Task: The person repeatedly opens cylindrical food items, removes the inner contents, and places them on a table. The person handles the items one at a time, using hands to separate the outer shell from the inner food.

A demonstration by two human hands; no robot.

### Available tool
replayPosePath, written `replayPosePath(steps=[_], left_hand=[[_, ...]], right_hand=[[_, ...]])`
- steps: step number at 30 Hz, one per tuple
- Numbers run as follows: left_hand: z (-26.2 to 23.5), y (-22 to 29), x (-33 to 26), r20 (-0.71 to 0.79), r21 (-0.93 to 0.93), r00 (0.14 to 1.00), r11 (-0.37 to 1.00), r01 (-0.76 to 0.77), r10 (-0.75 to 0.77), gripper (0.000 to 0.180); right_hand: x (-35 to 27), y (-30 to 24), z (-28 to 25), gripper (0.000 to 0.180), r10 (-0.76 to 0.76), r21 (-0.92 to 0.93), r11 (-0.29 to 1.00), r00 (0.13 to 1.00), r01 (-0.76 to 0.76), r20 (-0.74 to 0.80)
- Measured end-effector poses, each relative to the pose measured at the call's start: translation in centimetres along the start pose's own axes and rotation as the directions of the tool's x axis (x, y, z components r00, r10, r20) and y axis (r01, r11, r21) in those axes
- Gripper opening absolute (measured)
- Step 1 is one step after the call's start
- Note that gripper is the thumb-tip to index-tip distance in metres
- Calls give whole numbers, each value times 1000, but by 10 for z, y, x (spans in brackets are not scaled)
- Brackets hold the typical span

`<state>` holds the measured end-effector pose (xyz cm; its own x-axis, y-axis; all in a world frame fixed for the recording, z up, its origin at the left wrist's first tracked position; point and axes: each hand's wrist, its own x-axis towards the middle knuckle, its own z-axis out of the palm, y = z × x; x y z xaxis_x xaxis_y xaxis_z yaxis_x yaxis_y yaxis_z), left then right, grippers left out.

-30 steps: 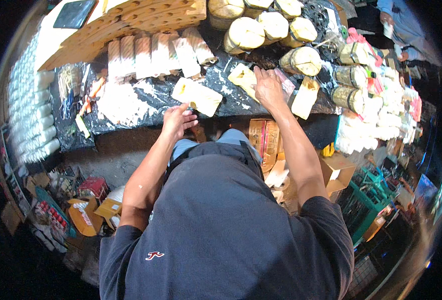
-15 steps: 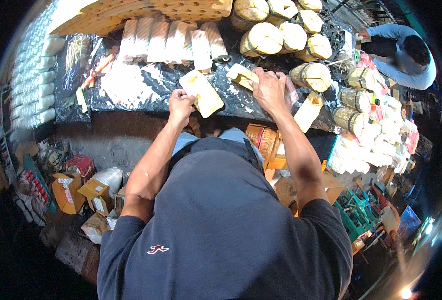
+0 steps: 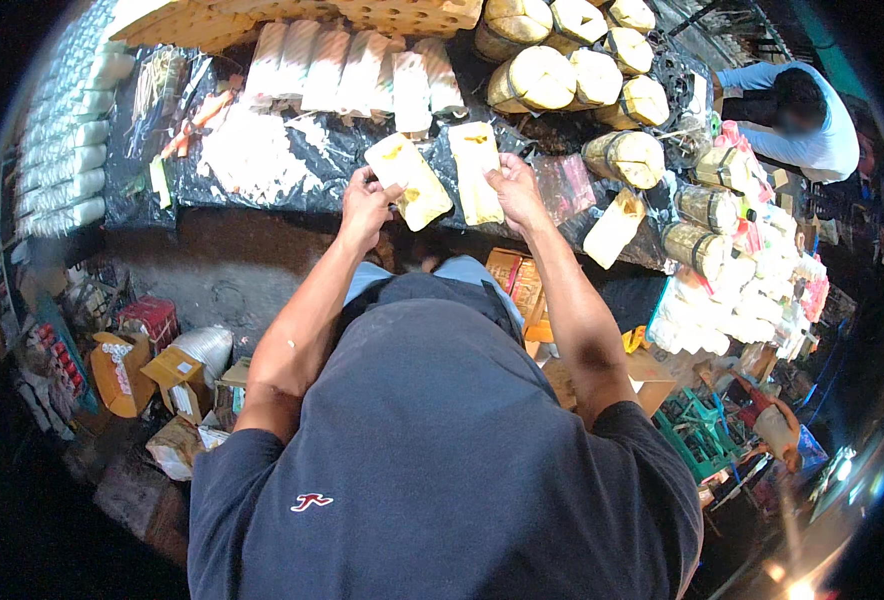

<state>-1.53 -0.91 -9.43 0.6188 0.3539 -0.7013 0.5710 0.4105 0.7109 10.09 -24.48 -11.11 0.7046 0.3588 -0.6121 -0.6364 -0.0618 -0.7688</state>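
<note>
My left hand (image 3: pixel 366 210) pinches the lower left edge of a pale yellow rectangular piece (image 3: pixel 420 188), which tilts over the front edge of the black-covered table. Beside it, a second pale yellow piece (image 3: pixel 475 160) stands nearly upright between the hands. The fingers of my right hand (image 3: pixel 519 192) are closed on its right edge. The two pieces are close together but a dark gap separates them. What they are made of I cannot make out. Farther right, a similar pale piece (image 3: pixel 615 228) lies at the table's edge.
Striped wrapped packs (image 3: pixel 329 68) line the back, with white scraps (image 3: pixel 262 160) before them. Strapped round bundles (image 3: pixel 532 80) are stacked right of centre. White packets (image 3: pixel 712 310) cover the right end. A person in light blue (image 3: pixel 802 120) is beyond. Cardboard boxes (image 3: pixel 120 375) sit lower left.
My right hand has drawn the second piece nearer the left one and turned it from lying slanted to upright. My left hand's piece has barely moved.
</note>
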Motion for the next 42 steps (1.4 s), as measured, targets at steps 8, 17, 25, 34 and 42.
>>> replayPosePath(steps=[8, 17, 25, 34, 42], left_hand=[[-2, -10, 20, -26, 192, 982, 965, -181, 189, 51], [-35, 17, -11, 566, -509, 819, 744, 433, -90, 50], [-25, 19, -11, 570, -585, 821, 714, 385, 25, 60], [-4, -5, -6, 578, -688, 791, 640, 342, 199, 87], [-1, 18, -23, 686, -695, 689, 490, 526, 233, 98]], right_hand=[[-6, 0, 2, 37, 46, 144, 988, 998, -51, 39], [-51, -23, 16, 43, -1, 222, 975, 989, -32, 145], [-65, -23, 26, 44, 56, 311, 947, 994, -84, 98], [-95, -30, 141, 42, -375, -633, 715, 927, 295, 9], [-108, -78, 107, 51, -726, -952, 221, 688, 212, -15]])
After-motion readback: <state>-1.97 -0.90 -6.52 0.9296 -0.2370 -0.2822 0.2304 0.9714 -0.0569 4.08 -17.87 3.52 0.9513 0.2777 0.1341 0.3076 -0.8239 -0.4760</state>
